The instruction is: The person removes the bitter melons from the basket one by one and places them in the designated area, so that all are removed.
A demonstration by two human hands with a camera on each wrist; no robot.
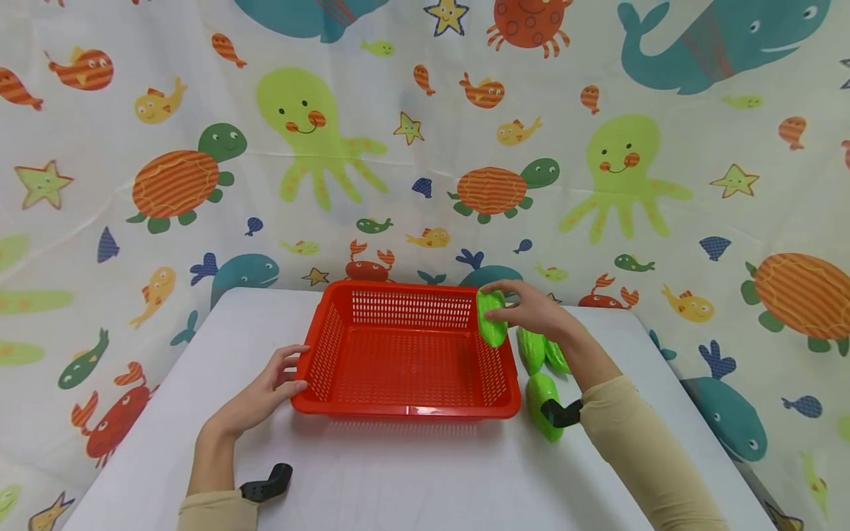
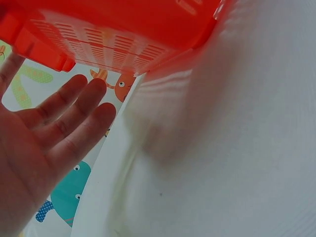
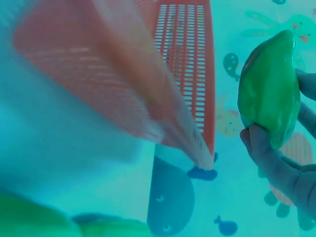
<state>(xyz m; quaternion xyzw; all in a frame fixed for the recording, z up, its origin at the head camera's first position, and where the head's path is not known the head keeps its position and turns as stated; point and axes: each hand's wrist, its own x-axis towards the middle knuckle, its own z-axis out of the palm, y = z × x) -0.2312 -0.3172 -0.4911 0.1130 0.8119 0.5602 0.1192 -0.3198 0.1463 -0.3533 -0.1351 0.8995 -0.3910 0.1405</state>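
A red plastic basket (image 1: 408, 411) with slotted sides stands on the white table. My left hand (image 1: 265, 387) is at its left rim, fingertips and thumb right at the edge. The left wrist view shows several fingers (image 2: 74, 113) of that hand extended, below the rim. Over the basket's right rear corner, my right hand (image 1: 531, 308) pinches a glossy green star fruit (image 1: 492, 321) between thumb and fingers. The right wrist view shows this star fruit (image 3: 269, 91) held upright, apart from the basket wall (image 3: 180, 64).
Several more green fruits lie to the basket's right: a ridged one (image 1: 531, 350), one partly behind the right forearm (image 1: 556, 358), and a longer one (image 1: 544, 405) nearer the front. A cloth printed with sea animals (image 1: 398, 169) hangs behind the table (image 1: 372, 479).
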